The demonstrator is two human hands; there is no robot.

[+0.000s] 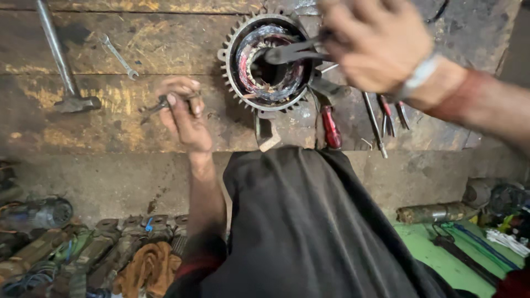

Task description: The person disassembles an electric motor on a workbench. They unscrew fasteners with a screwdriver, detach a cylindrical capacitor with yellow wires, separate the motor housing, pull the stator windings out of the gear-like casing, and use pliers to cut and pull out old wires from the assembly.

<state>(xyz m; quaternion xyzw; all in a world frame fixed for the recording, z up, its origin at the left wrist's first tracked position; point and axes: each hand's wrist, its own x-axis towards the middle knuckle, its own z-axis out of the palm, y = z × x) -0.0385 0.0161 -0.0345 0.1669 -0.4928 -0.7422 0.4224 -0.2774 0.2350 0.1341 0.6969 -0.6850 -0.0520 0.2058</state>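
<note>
A round finned motor stator (238, 58) with copper windings inside stands on end on a worn wooden workbench (83, 118). My right hand (375, 41), blurred and raised over it, grips a dark metal tool (290, 52) that reaches into the stator's bore. My left hand (182, 110) rests on the bench to the stator's left, fingers closed on a small dark metal part (157, 104). A white band circles my right wrist.
A hammer (63, 66) and a spanner (118, 55) lie on the bench at left. A red-handled screwdriver (331, 127), pliers (389, 113) and a thin rod lie right of the stator. Motor parts and rags fill the floor at lower left; a green surface with cables sits lower right.
</note>
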